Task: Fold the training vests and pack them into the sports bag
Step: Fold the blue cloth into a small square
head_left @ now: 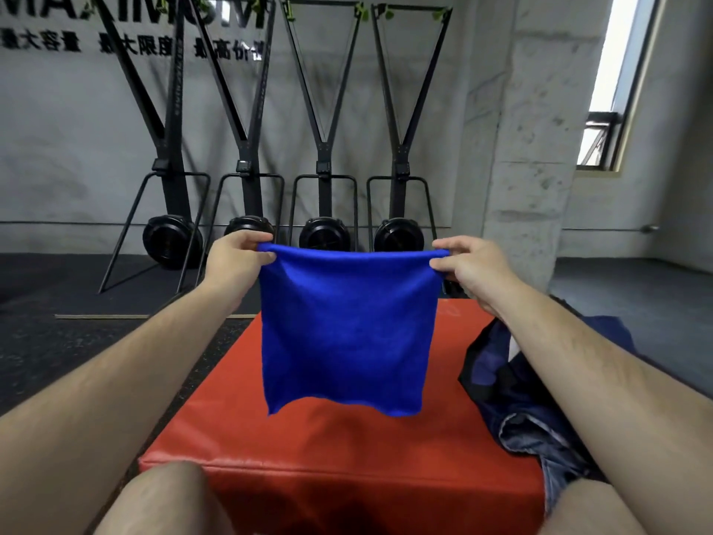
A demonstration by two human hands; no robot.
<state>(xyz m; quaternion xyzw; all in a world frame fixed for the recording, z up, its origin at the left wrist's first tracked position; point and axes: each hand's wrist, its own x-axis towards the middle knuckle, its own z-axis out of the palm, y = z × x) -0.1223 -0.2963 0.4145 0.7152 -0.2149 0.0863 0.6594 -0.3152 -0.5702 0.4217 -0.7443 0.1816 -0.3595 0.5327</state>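
As the blue vest is pinched at its top corners by the left hand and right hand and hangs limp above the red mat, it is judged light, soft and best held there.

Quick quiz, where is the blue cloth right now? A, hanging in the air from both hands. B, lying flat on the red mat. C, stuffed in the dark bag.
A: the left hand and right hand each pinch a top corner of the blue cloth, hanging above the red mat.

Dim, window-lit, edges warped.
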